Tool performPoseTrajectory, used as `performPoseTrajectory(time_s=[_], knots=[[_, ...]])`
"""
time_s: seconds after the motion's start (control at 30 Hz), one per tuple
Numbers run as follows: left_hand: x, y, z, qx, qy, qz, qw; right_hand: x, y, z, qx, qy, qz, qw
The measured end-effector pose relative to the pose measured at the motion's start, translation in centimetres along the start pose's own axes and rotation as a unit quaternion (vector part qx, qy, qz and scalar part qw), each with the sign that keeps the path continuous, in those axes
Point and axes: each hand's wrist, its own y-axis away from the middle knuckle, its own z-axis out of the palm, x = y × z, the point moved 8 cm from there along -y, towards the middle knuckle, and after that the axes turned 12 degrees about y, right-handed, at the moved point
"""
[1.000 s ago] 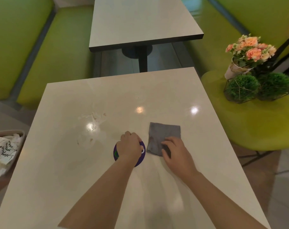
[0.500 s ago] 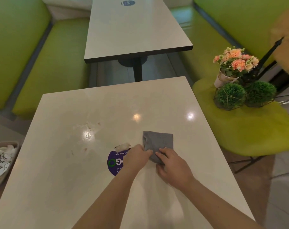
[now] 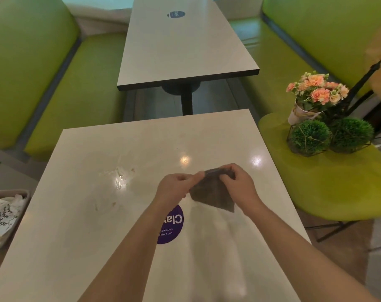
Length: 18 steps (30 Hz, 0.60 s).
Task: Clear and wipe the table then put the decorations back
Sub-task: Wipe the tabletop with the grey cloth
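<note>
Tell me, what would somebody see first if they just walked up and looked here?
Probably the two hands, the left hand and the right hand, holding a grey cloth up over the middle of the pale table. Next, the smeary stain on the table's left side and the round purple sticker beneath the left wrist. To the right, pink and orange flowers and two green moss balls sit on a bright green chair.
</note>
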Motion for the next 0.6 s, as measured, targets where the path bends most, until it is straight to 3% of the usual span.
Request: performPoseTrajectory(time_s=[0.07,0.17,0.33,0.4,0.53,0.6], knots=[[0.1,-0.7,0.8,-0.041,-0.099,0.01,0.994,0.2,-1.3,0.2,-0.006,0.018,0.012,1.0],[-1.3,-2.4,1.0,-0.017,-0.23,0.011,0.973,1.3,-2.8,0.3,0.009,0.071,0.021,0.997],[-1.7,-4.3,1.6,0.034,-0.204,0.03,0.978,3.0,-4.3,0.2,0.043,0.074,0.018,0.996],[-1.9,-4.8,1.9,0.035,-0.212,0.033,0.976,3.1,-4.5,0.0,0.068,0.134,-0.01,0.989],[-3.2,-6.0,2.0,0.048,-0.227,0.04,0.972,2.7,-2.8,0.2,0.184,0.3,-0.065,0.934],[-3.4,-6.4,1.8,0.058,-0.23,0.045,0.97,2.2,-1.6,2.5,0.156,0.331,-0.133,0.921]])
